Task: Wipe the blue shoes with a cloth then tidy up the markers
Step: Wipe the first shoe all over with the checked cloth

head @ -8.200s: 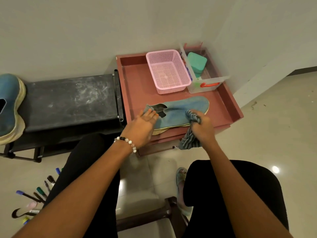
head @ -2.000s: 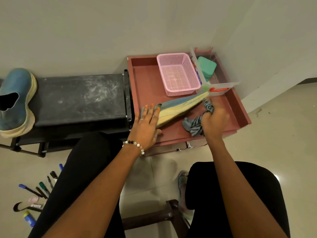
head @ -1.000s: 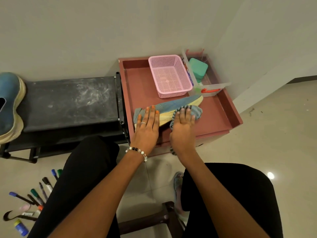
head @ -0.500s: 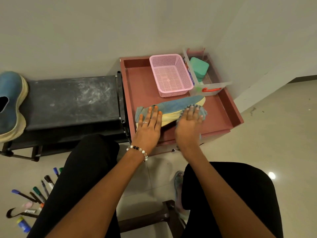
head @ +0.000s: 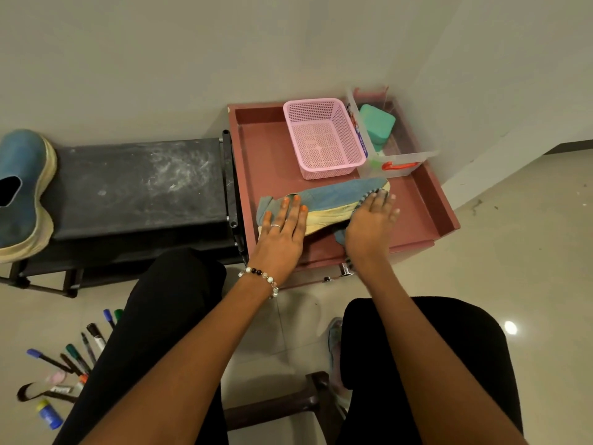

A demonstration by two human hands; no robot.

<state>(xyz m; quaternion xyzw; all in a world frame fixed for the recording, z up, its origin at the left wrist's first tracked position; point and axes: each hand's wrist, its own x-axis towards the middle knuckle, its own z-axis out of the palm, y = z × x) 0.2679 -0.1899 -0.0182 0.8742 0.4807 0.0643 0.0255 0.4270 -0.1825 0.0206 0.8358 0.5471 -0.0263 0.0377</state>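
A blue shoe (head: pixel 333 195) lies tipped on its side on the red tray-top cabinet (head: pixel 266 149), its yellowish sole facing me. My left hand (head: pixel 282 226) presses flat on the heel end with straight fingers. My right hand (head: pixel 369 223) presses a striped blue-grey cloth (head: pixel 340 235) flat against the toe end of the sole; most of the cloth is hidden under the palm. A second blue shoe (head: pixel 22 191) rests on the black bench at far left. Several markers (head: pixel 77 351) lie scattered on the floor at lower left.
A pink mesh basket (head: pixel 324 139) and a clear plastic bin (head: pixel 385 155) holding a teal block (head: pixel 377 123) stand at the back of the tray. A black bench (head: pixel 138 184) adjoins the cabinet on the left. My knees and a wooden stool (head: pixel 282 406) fill the foreground.
My right hand has slid the cloth rightward along the sole toward the toe. The left hand has stayed pressed on the heel end, and the shoe has stayed tipped on its side.
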